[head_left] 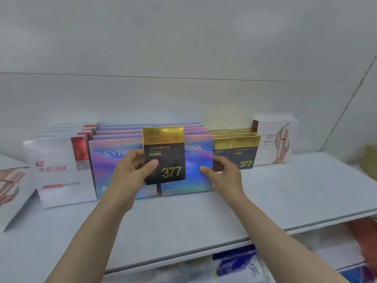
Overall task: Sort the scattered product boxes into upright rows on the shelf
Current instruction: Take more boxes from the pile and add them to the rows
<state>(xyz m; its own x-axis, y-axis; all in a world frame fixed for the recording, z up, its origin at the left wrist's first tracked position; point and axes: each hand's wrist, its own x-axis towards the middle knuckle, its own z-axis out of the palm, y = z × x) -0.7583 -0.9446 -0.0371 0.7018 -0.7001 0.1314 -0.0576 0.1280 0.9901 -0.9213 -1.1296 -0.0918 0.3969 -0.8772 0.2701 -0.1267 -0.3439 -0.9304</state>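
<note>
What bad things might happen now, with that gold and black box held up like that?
The left hand holds the black and gold 377 box alone, by its lower left corner, so it might slip and knock the shiny SYRINX boxes behind it. The right hand is touching the front SYRINX box; a push might tip that row backward, or nudge the 377 row beside it.

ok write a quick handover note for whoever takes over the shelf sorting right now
Left hand grips one black-and-gold 377 box, held upright in front of the holographic boxes.
Right hand rests on the right holographic box's edge, thumb on its front.
Done: holographic, 377 row and white boxes stand in rows on the shelf.
Left: seat the held box in the 377 row, probably at its front.
</note>
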